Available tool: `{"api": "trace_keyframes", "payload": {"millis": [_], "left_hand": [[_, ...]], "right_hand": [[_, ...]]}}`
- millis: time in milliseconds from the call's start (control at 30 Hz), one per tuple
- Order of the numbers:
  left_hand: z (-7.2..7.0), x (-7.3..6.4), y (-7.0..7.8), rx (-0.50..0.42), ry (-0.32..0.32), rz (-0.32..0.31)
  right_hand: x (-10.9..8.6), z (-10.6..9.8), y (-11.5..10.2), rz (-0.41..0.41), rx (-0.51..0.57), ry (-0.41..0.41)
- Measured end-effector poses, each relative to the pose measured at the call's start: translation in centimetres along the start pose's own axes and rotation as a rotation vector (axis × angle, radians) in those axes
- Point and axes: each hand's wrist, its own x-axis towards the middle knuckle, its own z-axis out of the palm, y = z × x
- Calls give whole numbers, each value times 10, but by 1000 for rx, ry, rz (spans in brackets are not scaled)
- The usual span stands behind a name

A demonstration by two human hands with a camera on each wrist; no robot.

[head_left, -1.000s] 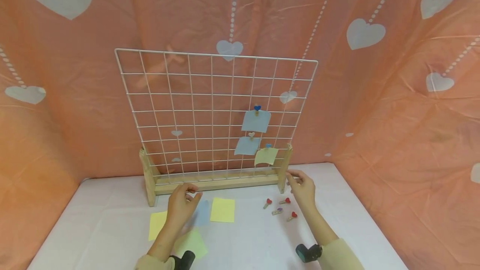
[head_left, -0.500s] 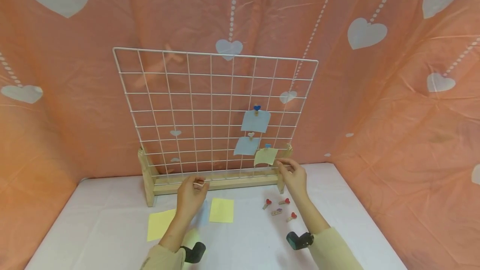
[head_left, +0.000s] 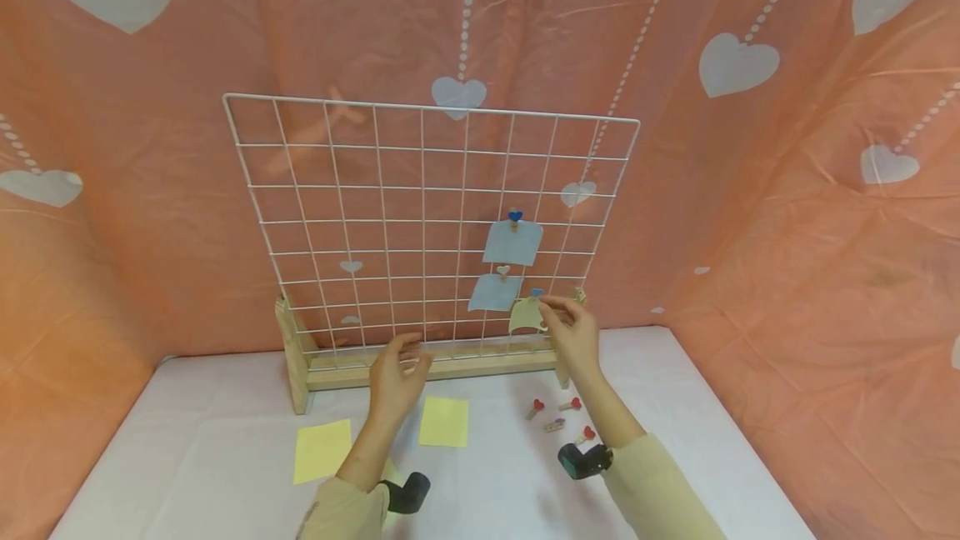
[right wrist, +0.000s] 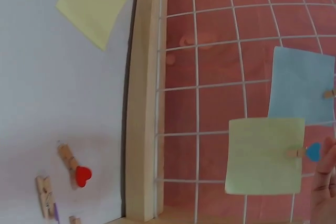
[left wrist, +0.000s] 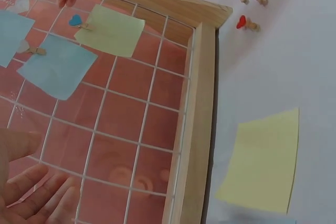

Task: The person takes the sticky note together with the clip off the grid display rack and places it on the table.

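My left hand [head_left: 397,377] is raised before the lower middle of a white wire grid [head_left: 423,188]. In the left wrist view its fingers [left wrist: 44,195] are spread and loosely bent, with nothing between them. My right hand [head_left: 573,336] is at the grid's lower right, fingertips beside a yellow-green sticky note [right wrist: 265,156]. A small clothespin with a blue heart [right wrist: 313,152] clips that note to the wire. The right fingertips are close to the heart; whether they touch it I cannot tell. Two light blue notes, one upper [head_left: 513,242] and one lower [head_left: 493,292], hang by heart clothespins.
The grid stands in a wooden base [head_left: 450,369] on a white tablecloth [head_left: 187,457]. Yellow notes, one central [head_left: 444,422] and one left [head_left: 321,450], lie in front. Several clothespins [head_left: 555,425] lie right. An orange curtain [head_left: 360,15] with hearts hangs behind.
My right hand has moved up and left from beside the base to the yellow-green note's clothespin. My left hand has moved up and right, away from the notes on the table. The clipped notes stay put.
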Motion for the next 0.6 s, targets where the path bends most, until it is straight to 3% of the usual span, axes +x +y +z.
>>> {"api": "trace_keyframes", "payload": {"millis": [367, 600], "left_hand": [[16, 4, 4, -78, -5, 66], [28, 9, 12, -164, -7, 40]], "right_hand": [[12, 17, -6, 0, 42, -22], [18, 24, -11, -38, 50, -27]]}}
